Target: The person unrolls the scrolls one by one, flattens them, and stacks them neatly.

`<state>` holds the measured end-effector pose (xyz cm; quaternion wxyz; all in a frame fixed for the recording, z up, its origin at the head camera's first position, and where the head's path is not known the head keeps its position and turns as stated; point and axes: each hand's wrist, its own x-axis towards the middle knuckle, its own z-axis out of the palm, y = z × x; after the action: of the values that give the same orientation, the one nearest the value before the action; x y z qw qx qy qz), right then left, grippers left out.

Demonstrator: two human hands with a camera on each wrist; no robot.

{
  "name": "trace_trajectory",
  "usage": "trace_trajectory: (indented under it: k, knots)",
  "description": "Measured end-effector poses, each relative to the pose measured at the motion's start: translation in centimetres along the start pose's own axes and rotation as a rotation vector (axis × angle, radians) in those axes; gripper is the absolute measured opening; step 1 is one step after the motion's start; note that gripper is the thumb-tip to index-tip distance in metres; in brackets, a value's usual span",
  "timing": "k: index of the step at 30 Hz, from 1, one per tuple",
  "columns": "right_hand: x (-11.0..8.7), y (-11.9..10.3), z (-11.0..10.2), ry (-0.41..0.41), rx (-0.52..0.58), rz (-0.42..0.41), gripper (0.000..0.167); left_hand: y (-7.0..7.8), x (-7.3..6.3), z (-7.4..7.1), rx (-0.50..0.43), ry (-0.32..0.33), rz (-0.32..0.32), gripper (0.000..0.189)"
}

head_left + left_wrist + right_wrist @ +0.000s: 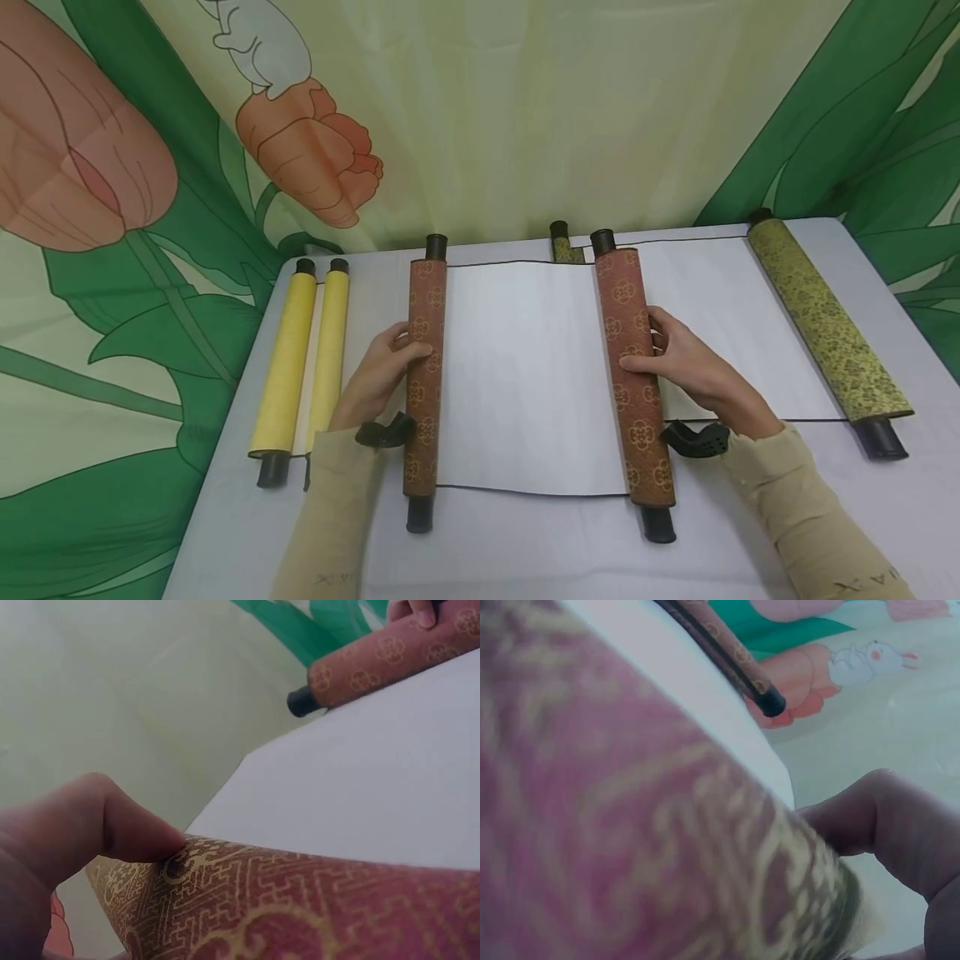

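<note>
In the head view a red-brown scroll with gold flower patterns lies partly unrolled, its white paper (532, 375) spread between two rolls with black end knobs. My left hand (378, 371) grips the left roll (422, 425) at mid-length, thumb on top and fingers behind its outer side. On the other side, my right hand (693, 362) holds the right roll (641, 442) the same way, fingers partly hidden behind it. Up close in the left wrist view, the thumb (139, 829) presses on the brocade. The right wrist view shows the right thumb (847, 821) at its roll's edge.
A yellow scroll (285, 367) with two rolls lies at the left of the white-covered table (480, 550). Behind and right of the red scroll, a green-gold patterned scroll (832, 325) is spread open, partly covered by it. A printed curtain (540, 125) hangs behind the table.
</note>
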<state>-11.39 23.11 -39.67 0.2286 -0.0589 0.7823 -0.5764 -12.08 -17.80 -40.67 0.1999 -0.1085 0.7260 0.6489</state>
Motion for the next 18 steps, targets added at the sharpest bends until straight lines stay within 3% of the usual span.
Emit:
trace_trajectory:
  k: [6, 18]
  knots:
    - [0.0, 0.2, -0.3, -0.005, 0.040, 0.031, 0.099, 0.0, -0.1, -0.4, -0.015, 0.033, -0.018, 0.077]
    - [-0.3, 0.9, -1.3, -0.005, 0.053, 0.054, 0.098, -1.0, 0.3, -1.4, -0.100, -0.007, -0.029, 0.076]
